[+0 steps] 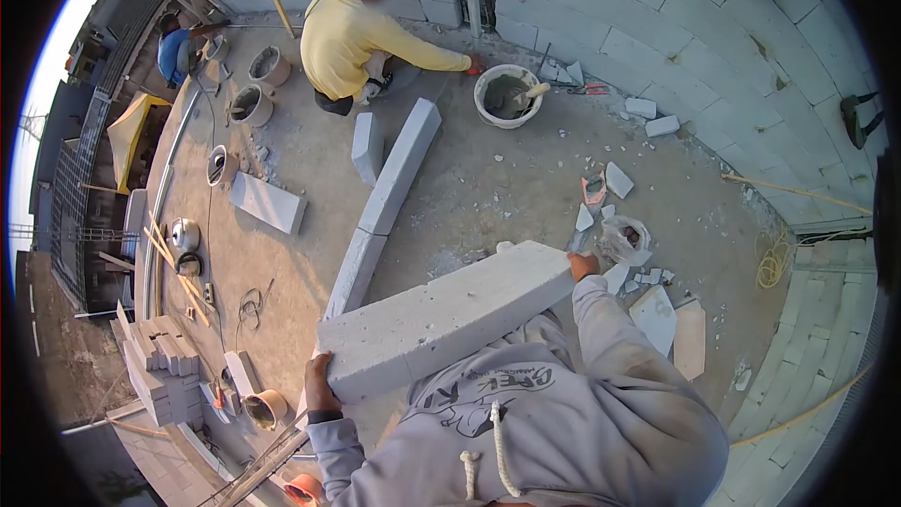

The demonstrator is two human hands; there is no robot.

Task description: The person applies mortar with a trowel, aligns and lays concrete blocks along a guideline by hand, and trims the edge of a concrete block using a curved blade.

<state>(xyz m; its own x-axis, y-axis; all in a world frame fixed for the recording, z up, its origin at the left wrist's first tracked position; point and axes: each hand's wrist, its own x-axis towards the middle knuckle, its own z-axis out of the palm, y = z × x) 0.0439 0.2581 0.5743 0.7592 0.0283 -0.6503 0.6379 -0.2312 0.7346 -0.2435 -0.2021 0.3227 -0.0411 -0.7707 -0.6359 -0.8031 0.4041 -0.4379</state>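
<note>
A long white aerated concrete block lies across the front of my grey hoodie, held between both hands. My left hand grips its near left end, fingers against the end face. My right hand is closed around the far right end. Beyond it, a line of similar blocks stands on the floor, its near end partly hidden behind the held block. A shorter block stands beside that line.
A person in a yellow shirt crouches ahead, one hand near a mortar bucket. Another person in blue is at far left. A handsaw and block offcuts lie to the right. Blocks are stacked at left.
</note>
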